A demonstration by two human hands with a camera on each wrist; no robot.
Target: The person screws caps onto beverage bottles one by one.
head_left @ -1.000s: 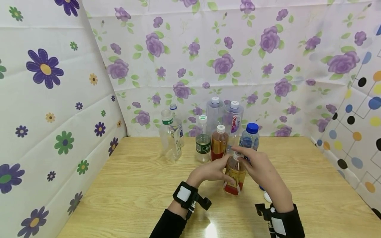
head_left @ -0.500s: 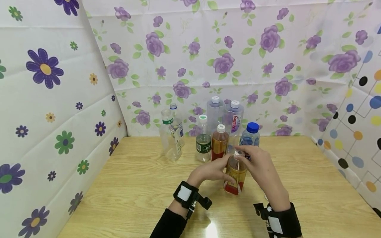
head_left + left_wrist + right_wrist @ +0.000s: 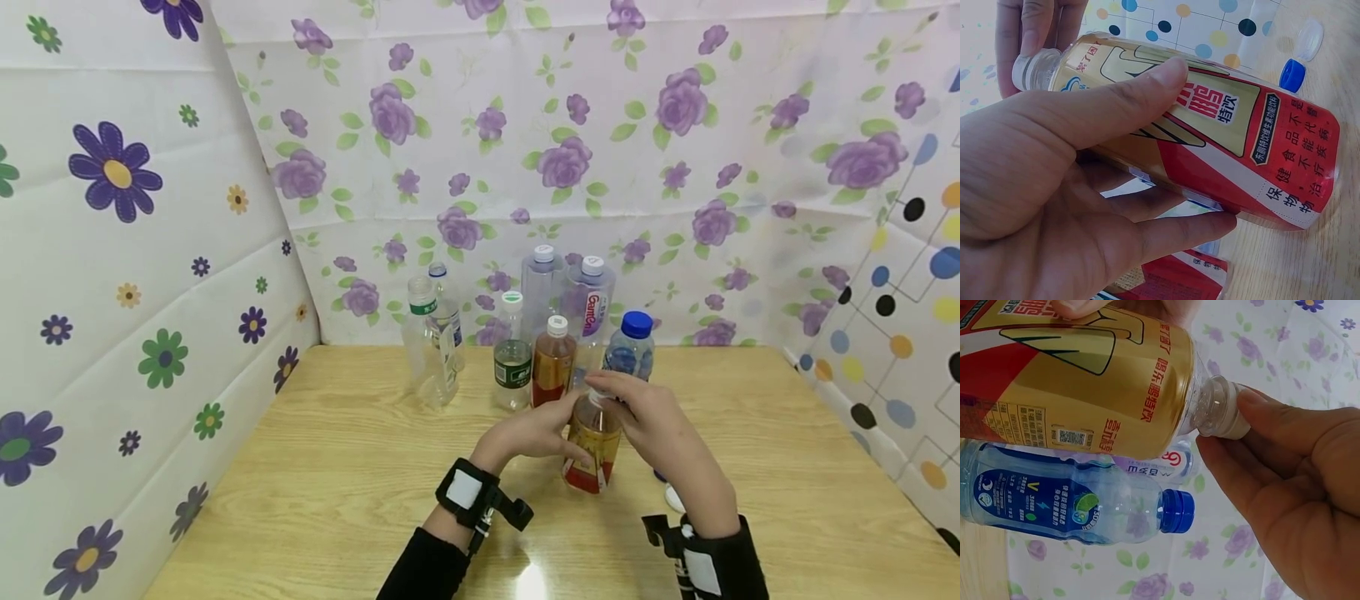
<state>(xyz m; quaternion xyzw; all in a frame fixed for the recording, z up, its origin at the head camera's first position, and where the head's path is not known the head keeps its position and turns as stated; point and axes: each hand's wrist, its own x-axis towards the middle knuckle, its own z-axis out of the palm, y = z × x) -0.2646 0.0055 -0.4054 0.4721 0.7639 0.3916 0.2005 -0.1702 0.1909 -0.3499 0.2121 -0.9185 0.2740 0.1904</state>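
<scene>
A plastic drink bottle [image 3: 595, 442] with a gold and red label stands upright on the wooden table. My left hand [image 3: 536, 429] grips its body, thumb across the label and fingers round the far side, as the left wrist view shows. At the neck, my right hand [image 3: 654, 427] pinches the white cap [image 3: 1235, 412] between thumb and fingers. Right behind is a clear bottle with a blue cap [image 3: 636, 323]. A second gold and red bottle [image 3: 553, 367] with a white cap stands close to my left fingers.
Two tall clear bottles [image 3: 542, 283] with white caps stand at the back. A green-labelled bottle [image 3: 513, 367] is left of them; two uncapped bottles [image 3: 431, 367] stand farther left. A loose blue cap [image 3: 1292, 75] and a white cap [image 3: 1310, 39] lie on the table [image 3: 360, 500].
My right hand shifted slightly at the cap and back, its wrist swinging left and then right. The left hand and the bottle keep their place.
</scene>
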